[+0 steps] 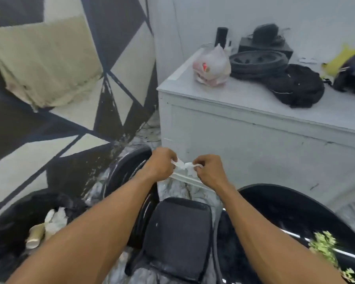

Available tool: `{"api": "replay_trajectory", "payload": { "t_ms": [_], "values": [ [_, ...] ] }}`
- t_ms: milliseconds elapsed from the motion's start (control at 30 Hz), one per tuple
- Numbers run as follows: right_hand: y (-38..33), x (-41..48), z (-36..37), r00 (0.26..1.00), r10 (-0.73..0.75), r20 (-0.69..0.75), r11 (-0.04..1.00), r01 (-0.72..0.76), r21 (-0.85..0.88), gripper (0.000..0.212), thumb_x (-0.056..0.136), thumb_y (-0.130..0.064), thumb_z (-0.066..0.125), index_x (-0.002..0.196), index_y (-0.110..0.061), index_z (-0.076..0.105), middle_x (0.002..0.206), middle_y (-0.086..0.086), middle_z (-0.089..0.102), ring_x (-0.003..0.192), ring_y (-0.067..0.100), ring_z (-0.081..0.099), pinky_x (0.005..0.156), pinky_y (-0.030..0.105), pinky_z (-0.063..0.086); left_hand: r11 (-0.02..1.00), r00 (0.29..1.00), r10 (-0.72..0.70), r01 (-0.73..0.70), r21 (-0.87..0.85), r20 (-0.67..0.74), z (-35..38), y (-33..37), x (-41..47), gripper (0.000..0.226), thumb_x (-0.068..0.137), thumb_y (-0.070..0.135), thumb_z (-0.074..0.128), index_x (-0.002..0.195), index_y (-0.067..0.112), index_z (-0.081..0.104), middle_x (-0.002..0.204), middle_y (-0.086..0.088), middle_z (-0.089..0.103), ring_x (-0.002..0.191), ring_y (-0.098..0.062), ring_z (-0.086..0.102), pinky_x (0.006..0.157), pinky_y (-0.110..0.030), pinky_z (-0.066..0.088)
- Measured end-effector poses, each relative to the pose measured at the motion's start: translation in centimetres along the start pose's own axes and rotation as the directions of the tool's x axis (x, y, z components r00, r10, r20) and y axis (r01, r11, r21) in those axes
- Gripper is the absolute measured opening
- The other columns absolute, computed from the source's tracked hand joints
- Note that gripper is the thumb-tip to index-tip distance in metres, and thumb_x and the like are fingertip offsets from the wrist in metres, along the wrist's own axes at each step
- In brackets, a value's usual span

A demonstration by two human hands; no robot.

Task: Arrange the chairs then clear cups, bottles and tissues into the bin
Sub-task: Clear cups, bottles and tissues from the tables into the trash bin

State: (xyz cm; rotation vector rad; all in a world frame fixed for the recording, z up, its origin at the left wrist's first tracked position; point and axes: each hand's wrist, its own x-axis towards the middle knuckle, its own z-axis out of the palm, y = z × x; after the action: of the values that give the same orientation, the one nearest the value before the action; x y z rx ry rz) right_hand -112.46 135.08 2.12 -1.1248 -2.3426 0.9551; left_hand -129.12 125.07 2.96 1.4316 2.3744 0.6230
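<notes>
While you reach both arms out over the black chair (pixel 178 232), your left hand (pixel 162 165) and right hand (pixel 209 171) each pinch one end of a white tissue (pixel 184 167), fingers curled, with the tissue bunched between them. Bin (pixel 10 220) sits low left, well apart from it, with a paper cup (pixel 36 235) and crumpled tissues (pixel 56 219) inside. White cabinet (pixel 254 150) behind the hands carries a plastic bag (pixel 211 66) and a black backpack (pixel 299 87).

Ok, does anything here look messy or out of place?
Yes: black streaks run and splatter down the patterned wall toward the floor, blurring its sharp shapes. A frayed beige cloth also hangs crooked on that wall.
</notes>
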Motion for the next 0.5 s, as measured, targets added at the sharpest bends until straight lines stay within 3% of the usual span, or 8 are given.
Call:
{"api": "replay_trajectory", "payload": {
  "t_ms": [133, 300, 500],
  "values": [
    [-11.1, 0.6, 9.2, 0.976, -0.180, 0.126, 0.984, 0.178, 0.032, 0.019, 0.080, 0.000, 0.067, 0.090, -0.010, 0.079, 0.092, 0.003, 0.075, 0.085, 0.016, 0.066, 0.087, 0.029, 0.052, 0.985, 0.979, -0.160, 0.167, 0.045, -0.124, -8.4, -9.8, -7.2, 0.025, 0.083, 0.009, 0.067, 0.106, 0.013, 0.075, 0.109, -0.011, 0.068, 0.097, -0.027, 0.065, 0.086, -0.034, 0.054],
    [-22.3, 0.2, 20.1, 0.870, -0.384, 0.309, 0.923, 0.375, 0.092, 0.018, 0.081, -0.002, 0.068, 0.095, -0.008, 0.078, 0.090, 0.005, 0.074, 0.083, 0.016, 0.066, 0.081, 0.022, 0.048, 0.893, 0.857, -0.439, 0.450, -0.025, -0.271, -15.2, -21.6, -15.8, 0.021, 0.081, 0.013, 0.070, 0.100, 0.021, 0.076, 0.118, -0.009, 0.064, 0.097, -0.023, 0.065, 0.087, -0.031, 0.054],
    [-29.0, -0.3, 32.2, 0.748, -0.450, 0.487, 0.884, 0.449, 0.129, 0.017, 0.080, -0.002, 0.067, 0.090, -0.010, 0.078, 0.096, 0.009, 0.075, 0.090, 0.020, 0.069, 0.081, 0.025, 0.053, 0.780, 0.731, -0.604, 0.624, -0.049, -0.318, -17.7, -32.0, -22.2, 0.020, 0.086, 0.009, 0.069, 0.105, 0.012, 0.075, 0.119, -0.006, 0.065, 0.104, -0.022, 0.063, 0.086, -0.027, 0.050]
  ]
}}
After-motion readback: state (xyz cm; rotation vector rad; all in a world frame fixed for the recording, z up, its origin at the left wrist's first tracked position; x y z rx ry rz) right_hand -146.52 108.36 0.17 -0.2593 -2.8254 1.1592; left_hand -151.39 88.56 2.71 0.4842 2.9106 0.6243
